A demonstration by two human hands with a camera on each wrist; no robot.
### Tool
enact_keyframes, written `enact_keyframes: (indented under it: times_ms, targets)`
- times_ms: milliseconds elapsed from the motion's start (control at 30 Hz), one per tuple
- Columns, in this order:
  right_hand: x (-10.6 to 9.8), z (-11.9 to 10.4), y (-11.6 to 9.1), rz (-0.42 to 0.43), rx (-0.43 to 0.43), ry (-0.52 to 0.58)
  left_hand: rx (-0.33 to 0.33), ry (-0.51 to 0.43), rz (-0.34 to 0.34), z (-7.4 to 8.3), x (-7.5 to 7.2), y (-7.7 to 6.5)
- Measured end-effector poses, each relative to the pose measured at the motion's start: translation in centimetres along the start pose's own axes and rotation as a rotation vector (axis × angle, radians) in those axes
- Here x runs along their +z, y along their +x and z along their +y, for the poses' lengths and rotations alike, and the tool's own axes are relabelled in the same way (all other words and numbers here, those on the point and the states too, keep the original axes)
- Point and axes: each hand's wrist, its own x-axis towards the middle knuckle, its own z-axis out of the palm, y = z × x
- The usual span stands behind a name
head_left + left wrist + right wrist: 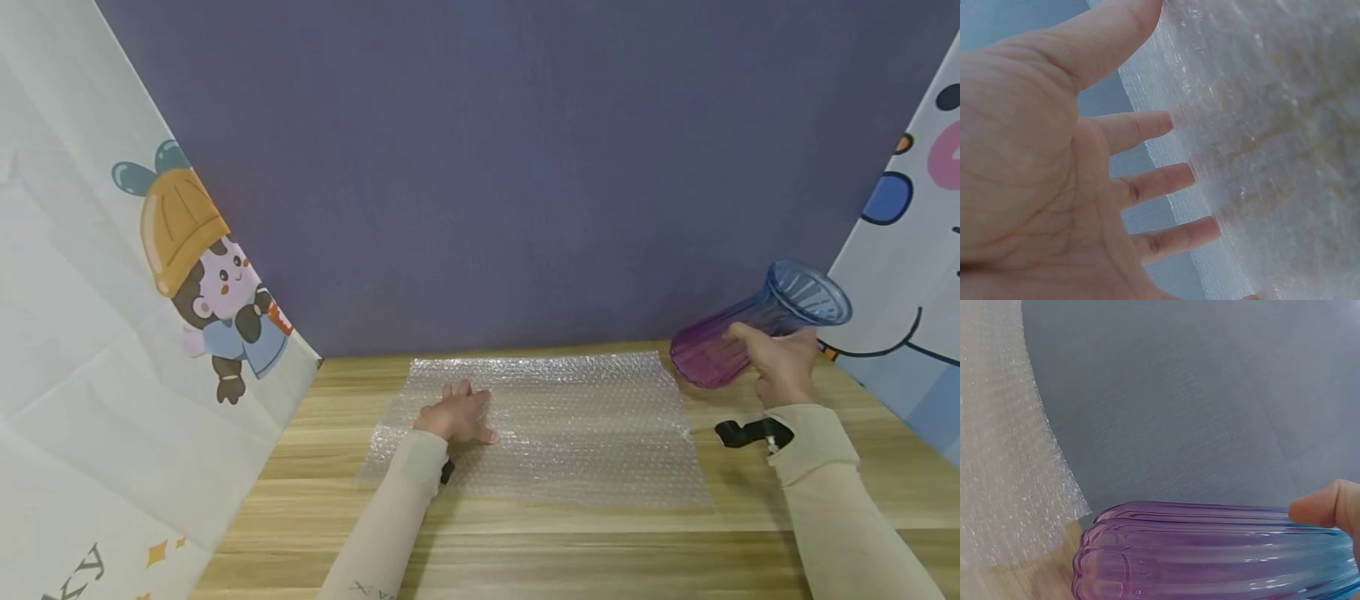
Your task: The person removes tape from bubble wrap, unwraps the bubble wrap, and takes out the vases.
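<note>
A sheet of clear bubble wrap (585,433) lies spread flat on the wooden table. My left hand (456,415) is over its left part with fingers spread; in the left wrist view the fingertips (1204,230) meet the bubble wrap (1272,137). To the right, my right hand (783,362) grips a ribbed glass vase (720,350), purple at its base and blue at its flared mouth. The vase is tilted, mouth up to the right, base near the sheet's right edge. In the right wrist view, my thumb (1322,509) presses on the side of the vase (1197,550).
A plain dark blue-grey panel (480,167) stands behind the table (525,550). Printed white sheets hang on both sides, the left sheet (75,292) with a cartoon child and the right sheet (937,275) with coloured spots.
</note>
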Motion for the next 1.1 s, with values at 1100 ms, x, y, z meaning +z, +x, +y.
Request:
enact_keyframes:
  times_ms: [1100]
  targets:
    - [-0.5, 1.4, 0.9, 0.009, 0.059, -0.074, 0.005, 0.006, 0.002, 0.1, 0.0, 0.1]
